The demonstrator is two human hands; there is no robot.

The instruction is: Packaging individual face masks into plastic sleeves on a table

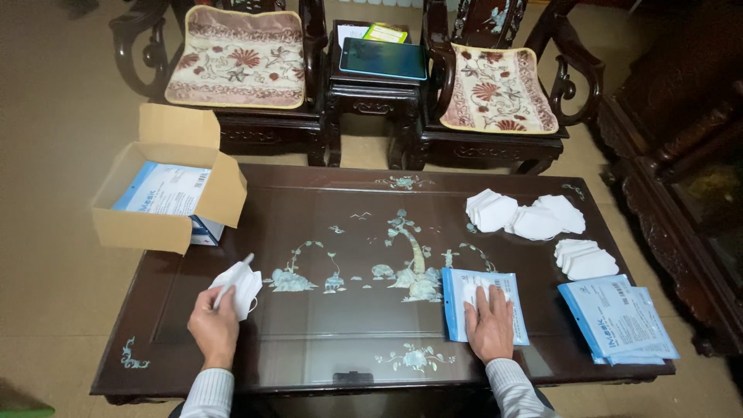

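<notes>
Striped sleeves are showing at the bottom edge, and both hands are resting well apart on the dark inlaid table (309, 340). Going from big to small: the table is carrying, at its far left corner, an open cardboard box (159, 203) w/ blue-white packets inside. On the right side a stack of blue-white pouches (619, 317) is lying, and beyond it three small piles of white folded masks (526, 217). Behind the table two dark chairs w/ flowered cushions are standing, w/ a small stand between them.

The right hand (489, 323) is lying flat, fingers spread, pressing on a blue-edged pouch (484, 298). The pouch's long axis is running away from the person, approx. straight ahead, and its far end is sticking out beyond the fingertips.

The left hand (213, 325) is closed around a white folded mask (238, 285), which is sticking up and to the right from the grip, toward the table centre. So the mask is left of the pouch, w/ bare table between them; the pouch is under the right hand only.
</notes>
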